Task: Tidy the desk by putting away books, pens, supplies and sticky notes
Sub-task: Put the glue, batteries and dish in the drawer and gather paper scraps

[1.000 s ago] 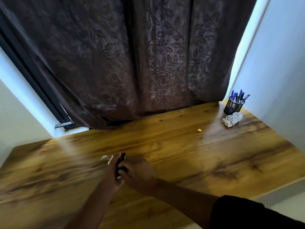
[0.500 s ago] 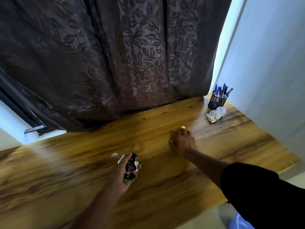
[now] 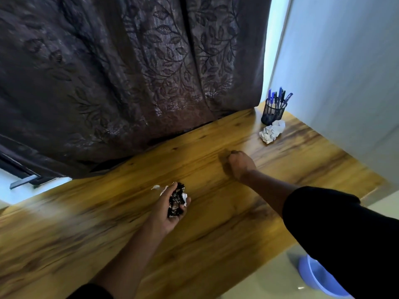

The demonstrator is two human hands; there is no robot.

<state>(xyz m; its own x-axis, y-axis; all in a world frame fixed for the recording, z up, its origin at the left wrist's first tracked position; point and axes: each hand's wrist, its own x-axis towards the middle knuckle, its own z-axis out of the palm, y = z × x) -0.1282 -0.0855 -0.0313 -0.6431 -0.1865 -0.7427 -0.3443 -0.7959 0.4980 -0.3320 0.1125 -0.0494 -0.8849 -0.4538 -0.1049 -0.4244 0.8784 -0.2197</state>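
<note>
My left hand (image 3: 166, 209) rests palm-up over the wooden desk (image 3: 216, 234), shut on a crumpled black wrapper (image 3: 176, 201). Two small white paper scraps (image 3: 155, 187) lie on the desk just beyond its fingertips. My right hand (image 3: 239, 165) is stretched out to mid-desk, knuckles up and fingers curled shut against the wood; whatever lies under it is hidden. A crumpled white paper ball (image 3: 272, 132) lies at the far right. Behind it stands a black mesh pen holder (image 3: 273, 112) with several blue pens.
A dark leaf-patterned curtain (image 3: 151, 72) hangs along the desk's back edge. A pale wall (image 3: 345, 72) borders the desk on the right. A blue plastic basin (image 3: 319, 277) sits on the floor below the desk's front right edge.
My right hand left my left hand and reached right to a small yellow scrap. Its fingers are now closed over that spot and the scrap no longer shows. The left hand still holds the wrapper.
</note>
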